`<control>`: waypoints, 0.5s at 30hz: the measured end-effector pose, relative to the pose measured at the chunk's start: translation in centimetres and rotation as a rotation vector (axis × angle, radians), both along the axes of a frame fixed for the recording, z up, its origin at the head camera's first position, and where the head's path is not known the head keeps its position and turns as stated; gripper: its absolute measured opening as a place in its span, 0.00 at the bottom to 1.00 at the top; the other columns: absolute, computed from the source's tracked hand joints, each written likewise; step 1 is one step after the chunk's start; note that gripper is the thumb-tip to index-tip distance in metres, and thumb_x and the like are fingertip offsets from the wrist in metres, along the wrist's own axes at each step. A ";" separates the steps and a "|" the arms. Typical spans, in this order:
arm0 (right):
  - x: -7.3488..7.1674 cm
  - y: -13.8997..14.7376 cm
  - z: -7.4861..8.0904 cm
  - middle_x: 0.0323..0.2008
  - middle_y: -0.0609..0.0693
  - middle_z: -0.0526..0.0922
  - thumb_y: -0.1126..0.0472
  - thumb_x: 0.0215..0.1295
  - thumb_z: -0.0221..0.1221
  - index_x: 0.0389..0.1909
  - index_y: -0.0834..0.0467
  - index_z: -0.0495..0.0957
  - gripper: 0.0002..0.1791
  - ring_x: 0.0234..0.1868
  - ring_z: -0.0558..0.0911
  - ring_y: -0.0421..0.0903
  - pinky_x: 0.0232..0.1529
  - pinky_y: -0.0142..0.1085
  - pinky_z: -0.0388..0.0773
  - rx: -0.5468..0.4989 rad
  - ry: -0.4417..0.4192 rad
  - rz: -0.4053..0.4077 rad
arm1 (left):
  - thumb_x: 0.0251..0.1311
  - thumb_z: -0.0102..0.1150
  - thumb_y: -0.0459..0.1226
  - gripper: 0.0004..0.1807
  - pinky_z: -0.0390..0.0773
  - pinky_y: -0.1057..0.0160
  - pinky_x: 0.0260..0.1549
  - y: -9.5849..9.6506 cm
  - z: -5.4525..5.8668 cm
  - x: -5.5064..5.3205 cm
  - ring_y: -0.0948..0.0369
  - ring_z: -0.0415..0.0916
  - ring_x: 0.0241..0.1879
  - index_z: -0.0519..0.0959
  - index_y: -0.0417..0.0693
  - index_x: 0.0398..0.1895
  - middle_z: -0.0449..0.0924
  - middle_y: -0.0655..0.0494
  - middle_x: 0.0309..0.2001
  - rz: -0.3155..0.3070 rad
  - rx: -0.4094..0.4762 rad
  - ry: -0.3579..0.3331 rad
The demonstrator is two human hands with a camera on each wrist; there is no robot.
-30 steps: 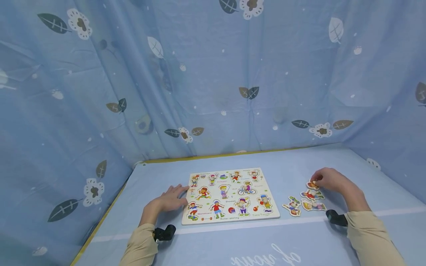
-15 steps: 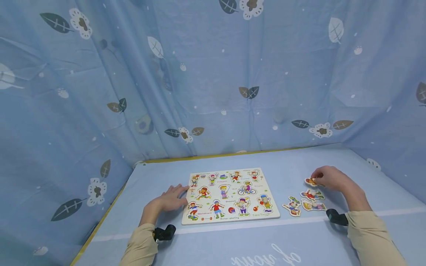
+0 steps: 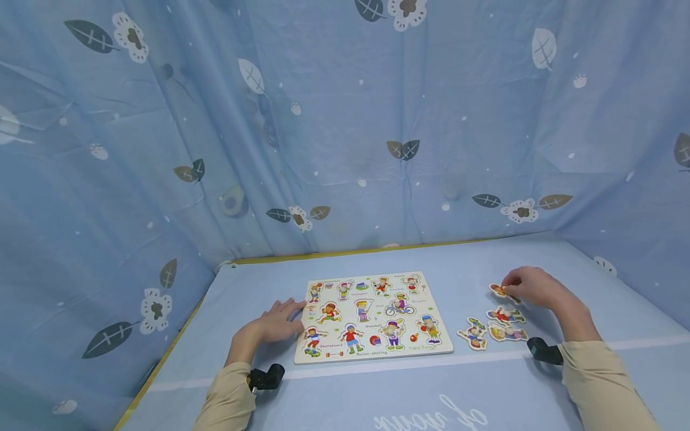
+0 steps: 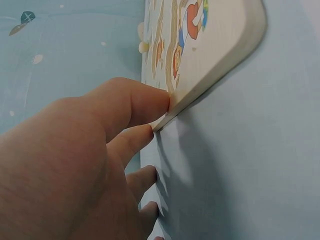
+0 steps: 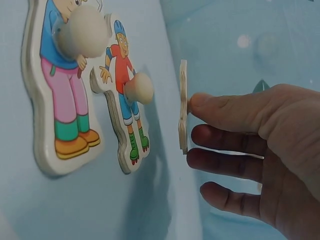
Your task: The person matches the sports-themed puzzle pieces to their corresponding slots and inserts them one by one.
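Note:
My right hand [image 3: 541, 293] pinches a wooden puzzle piece [image 3: 497, 290] between thumb and fingers, raised off the table; in the right wrist view the piece [image 5: 183, 107] appears edge-on. Close by lie a roller-skater piece [image 5: 122, 70] and a piece with pink trousers [image 5: 65, 100], each with a round knob. A third loose piece [image 3: 477, 334] lies to their left. Against the left edge of the puzzle board [image 3: 396, 357], my left hand [image 3: 272, 323] rests with fingers spread. In the left wrist view, thumb and index fingertip touch the edge of the board [image 4: 225, 50].
Pale blue cloth covers the table [image 3: 420, 395], printed with white lettering near the front. Blue patterned curtains [image 3: 334, 120] hang behind and at both sides. Black wrist cameras [image 3: 266, 378] sit on both forearms. Tabletop separates the board from the loose pieces.
My right hand has lifted the pinched piece and drawn it slightly back and left, apart from the roller-skater piece. The left hand and the board have stayed put.

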State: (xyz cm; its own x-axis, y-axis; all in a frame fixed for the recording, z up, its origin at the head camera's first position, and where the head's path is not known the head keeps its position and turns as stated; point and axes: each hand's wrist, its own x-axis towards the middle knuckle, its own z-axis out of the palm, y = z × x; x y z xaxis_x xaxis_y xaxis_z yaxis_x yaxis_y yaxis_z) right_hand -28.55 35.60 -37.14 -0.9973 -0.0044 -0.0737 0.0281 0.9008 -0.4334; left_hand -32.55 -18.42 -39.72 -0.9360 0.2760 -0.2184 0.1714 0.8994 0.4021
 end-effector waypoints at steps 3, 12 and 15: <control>0.0 -0.2 0.0 0.35 0.56 0.82 0.63 0.66 0.60 0.42 0.69 0.81 0.12 0.35 0.77 0.50 0.36 0.44 0.79 0.012 0.014 0.007 | 0.60 0.54 0.45 0.36 0.41 0.32 0.71 0.0 -0.1 -0.1 0.35 0.37 0.76 0.63 0.49 0.74 0.50 0.38 0.77 -0.002 -0.003 0.008; -0.2 -1.4 0.3 0.34 0.56 0.82 0.60 0.67 0.61 0.42 0.69 0.81 0.13 0.35 0.78 0.49 0.37 0.45 0.79 0.019 0.021 0.014 | 0.61 0.52 0.46 0.37 0.39 0.34 0.72 0.1 -0.2 -0.3 0.37 0.36 0.76 0.62 0.49 0.75 0.49 0.39 0.77 0.009 -0.011 0.000; -0.3 -1.7 0.3 0.34 0.55 0.82 0.60 0.67 0.61 0.41 0.68 0.82 0.13 0.35 0.78 0.49 0.36 0.45 0.79 0.027 0.032 0.028 | 0.61 0.52 0.46 0.37 0.39 0.34 0.72 0.0 -0.3 -0.4 0.37 0.36 0.77 0.62 0.49 0.75 0.48 0.39 0.77 0.009 -0.013 -0.006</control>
